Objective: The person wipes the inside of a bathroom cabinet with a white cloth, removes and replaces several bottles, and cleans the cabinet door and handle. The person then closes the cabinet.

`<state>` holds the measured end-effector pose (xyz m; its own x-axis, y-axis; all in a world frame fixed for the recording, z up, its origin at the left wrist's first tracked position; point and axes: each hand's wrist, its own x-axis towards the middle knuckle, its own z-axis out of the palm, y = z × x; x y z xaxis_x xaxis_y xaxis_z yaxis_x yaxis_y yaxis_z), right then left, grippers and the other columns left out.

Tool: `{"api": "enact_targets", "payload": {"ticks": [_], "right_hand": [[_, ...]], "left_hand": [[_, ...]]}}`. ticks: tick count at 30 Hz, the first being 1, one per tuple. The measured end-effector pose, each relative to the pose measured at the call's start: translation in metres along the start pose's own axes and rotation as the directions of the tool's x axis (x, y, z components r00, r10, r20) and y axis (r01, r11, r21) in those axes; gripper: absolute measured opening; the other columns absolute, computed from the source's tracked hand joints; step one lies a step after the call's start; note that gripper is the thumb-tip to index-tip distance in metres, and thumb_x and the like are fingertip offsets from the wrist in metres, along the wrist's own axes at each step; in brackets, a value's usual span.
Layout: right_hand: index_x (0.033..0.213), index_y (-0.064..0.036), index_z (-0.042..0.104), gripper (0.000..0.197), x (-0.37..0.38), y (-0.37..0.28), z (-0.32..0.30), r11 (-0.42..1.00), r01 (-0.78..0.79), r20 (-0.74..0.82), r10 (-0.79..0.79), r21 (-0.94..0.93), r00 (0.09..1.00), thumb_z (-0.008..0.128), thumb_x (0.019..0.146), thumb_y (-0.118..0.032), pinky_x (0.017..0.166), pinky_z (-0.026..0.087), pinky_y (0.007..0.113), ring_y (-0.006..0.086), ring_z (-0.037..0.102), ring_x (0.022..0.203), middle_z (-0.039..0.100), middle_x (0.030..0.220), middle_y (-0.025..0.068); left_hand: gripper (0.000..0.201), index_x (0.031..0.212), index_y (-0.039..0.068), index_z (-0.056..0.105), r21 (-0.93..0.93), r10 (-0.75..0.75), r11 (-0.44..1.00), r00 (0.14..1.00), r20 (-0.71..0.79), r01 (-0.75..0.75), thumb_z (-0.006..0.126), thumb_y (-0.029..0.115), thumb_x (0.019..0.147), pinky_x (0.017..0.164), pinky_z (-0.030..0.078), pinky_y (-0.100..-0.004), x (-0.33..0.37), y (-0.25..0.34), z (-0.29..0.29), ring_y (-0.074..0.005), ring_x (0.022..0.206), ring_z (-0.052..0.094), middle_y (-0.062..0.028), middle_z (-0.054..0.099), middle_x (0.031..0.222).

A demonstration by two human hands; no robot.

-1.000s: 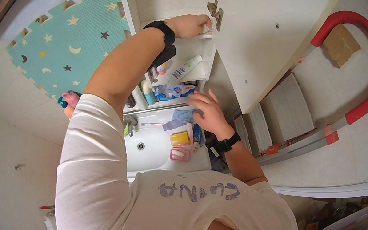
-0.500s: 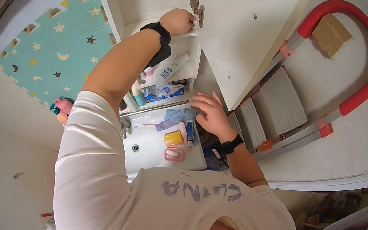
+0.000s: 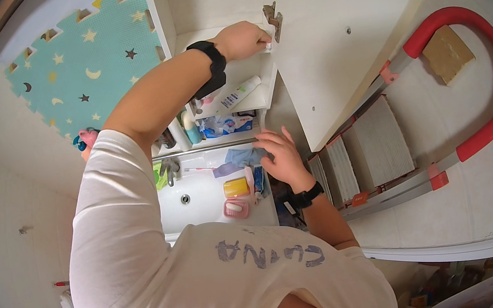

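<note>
Hinge work, top centre: left hand pinched at cabinet hinge, contents hidden. Right hand spread, empty, over sink. Next needs steadying door.

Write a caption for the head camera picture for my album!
Left hand at a cabinet door hinge, right hand resting by the sink, beside a red-handled stepladder.

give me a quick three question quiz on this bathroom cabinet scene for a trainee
1. True or false: the left hand is up at the hinge on the cabinet door.
2. What does the right hand hover over? A) sink B) stepladder C) floor mat
3. What colour is the stepladder's curved handle?

Key: 1 true; 2 A; 3 red.
</note>
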<state>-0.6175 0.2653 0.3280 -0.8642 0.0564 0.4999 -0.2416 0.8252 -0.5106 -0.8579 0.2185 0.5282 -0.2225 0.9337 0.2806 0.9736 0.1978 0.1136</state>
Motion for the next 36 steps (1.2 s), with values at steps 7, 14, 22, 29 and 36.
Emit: {"api": "enact_targets", "payload": {"ticks": [7, 14, 22, 29, 36], "right_hand": [[0.105, -0.0111, 0.067, 0.034, 0.003, 0.0, 0.01, 1.0, 0.028, 0.019, -0.028, 0.013, 0.999, 0.062, 0.071, -0.005, 0.112, 0.024, 0.057, 0.026, 0.052, 0.122, 0.062, 0.119, 0.0057], [0.101, -0.0116, 0.068, 0.03, 0.002, -0.002, 0.013, 0.998, 0.025, 0.012, -0.026, 0.053, 1.0, 0.062, 0.072, -0.006, 0.113, 0.023, 0.056, 0.0261, 0.056, 0.117, 0.065, 0.113, 0.0048], [0.08, 0.0007, 0.06, 0.014, -0.017, 0.02, -0.046, 0.934, -0.165, -0.582, 0.328, 0.317, 0.744, 0.058, 0.08, -0.013, 0.067, 0.046, 0.035, 0.0299, 0.06, 0.073, 0.061, 0.078, 0.015], [0.102, 0.0015, 0.053, 0.037, 0.016, -0.035, -0.118, 0.969, 0.23, -0.674, -0.112, 0.088, 0.73, 0.063, 0.081, -0.028, 0.073, 0.043, 0.034, 0.0232, 0.053, 0.075, 0.055, 0.083, 0.0108], [0.116, 0.0036, 0.051, 0.051, 0.034, -0.075, -0.123, 0.991, 0.124, -0.562, -0.076, 0.048, 0.824, 0.069, 0.072, -0.017, 0.077, 0.044, 0.041, 0.0345, 0.057, 0.089, 0.059, 0.104, 0.0182]], "left_hand": [[0.02, 0.101, 0.013, 0.069, 0.04, 0.051, 0.998, 0.992, -0.118, -0.047, 0.055, 0.021, 0.089, 0.078, 0.05, -0.044, -0.005, 0.0, 0.009, -0.0345, 0.09, 0.063, -0.0129, 0.068, 0.095], [0.024, 0.108, 0.015, 0.069, 0.099, 0.026, 0.995, 0.996, -0.088, -0.017, 0.054, 0.019, 0.09, 0.08, 0.05, -0.0438, -0.018, 0.001, 0.002, -0.0338, 0.092, 0.063, -0.0128, 0.068, 0.099], [0.025, 0.108, 0.013, 0.07, 0.135, 0.024, 0.991, 0.996, -0.086, -0.012, 0.054, 0.02, 0.089, 0.079, 0.05, -0.0436, -0.028, 0.002, -0.003, -0.0341, 0.09, 0.063, -0.0128, 0.068, 0.099], [0.027, 0.103, 0.011, 0.072, 0.063, -0.064, 0.995, 0.992, -0.108, 0.072, 0.055, 0.027, 0.089, 0.078, 0.051, -0.0413, -0.035, 0.009, 0.001, -0.0346, 0.087, 0.064, -0.0137, 0.069, 0.098], [0.025, 0.1, 0.014, 0.072, 0.02, -0.078, 0.996, 0.986, -0.146, 0.082, 0.055, 0.03, 0.089, 0.075, 0.051, -0.0431, -0.036, 0.008, 0.005, -0.0327, 0.086, 0.064, -0.0105, 0.07, 0.094]]}}
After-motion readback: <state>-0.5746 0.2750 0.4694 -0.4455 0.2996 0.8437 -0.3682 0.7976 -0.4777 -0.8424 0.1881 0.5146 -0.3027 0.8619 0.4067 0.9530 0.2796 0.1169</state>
